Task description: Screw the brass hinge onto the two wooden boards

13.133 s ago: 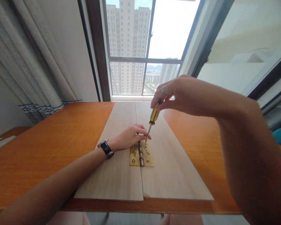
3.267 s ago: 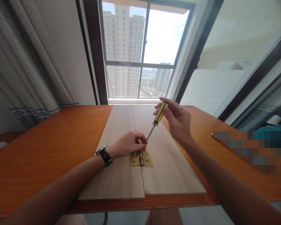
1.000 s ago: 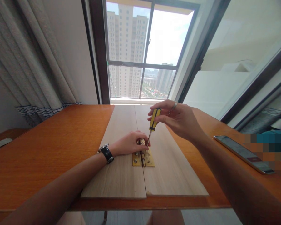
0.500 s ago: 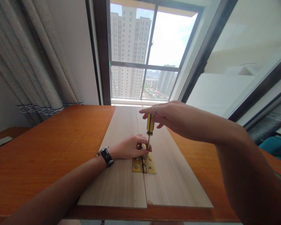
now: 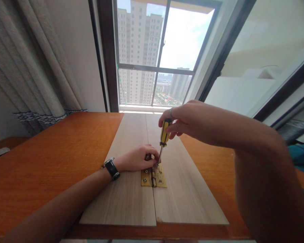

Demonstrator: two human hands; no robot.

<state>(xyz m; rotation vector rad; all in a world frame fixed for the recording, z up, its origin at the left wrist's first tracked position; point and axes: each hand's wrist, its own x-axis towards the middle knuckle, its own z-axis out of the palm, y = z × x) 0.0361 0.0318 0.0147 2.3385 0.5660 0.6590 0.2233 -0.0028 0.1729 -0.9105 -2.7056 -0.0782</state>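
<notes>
My right hand point(image 5: 177, 121) grips the yellow-and-black handle of a screwdriver point(image 5: 164, 135), which leans a little, its shaft running down and left to the hinge. My left hand point(image 5: 143, 157), with a black-strapped watch point(image 5: 111, 168) on the wrist, rests over the upper part of the brass hinge point(image 5: 160, 180). Its thumb and fingertips come together beside the screwdriver's tip; whatever they pinch is too small to make out. The hinge lies across the seam between two pale wooden boards point(image 5: 126, 206) point(image 5: 190, 199). Screws show in its left leaf, and holes in the right leaf.
The boards lie on an orange-brown wooden table point(image 5: 66, 148), close to its front edge. Beyond the far edge is a window point(image 5: 157, 69). A grey curtain point(image 5: 38, 57) hangs at the left, and a teal item point(image 5: 302, 155) is at the right edge.
My right fingers, stretched over the handle before, now curl round it. The screwdriver has gone from nearly upright to tilted. My left hand stays at the hinge.
</notes>
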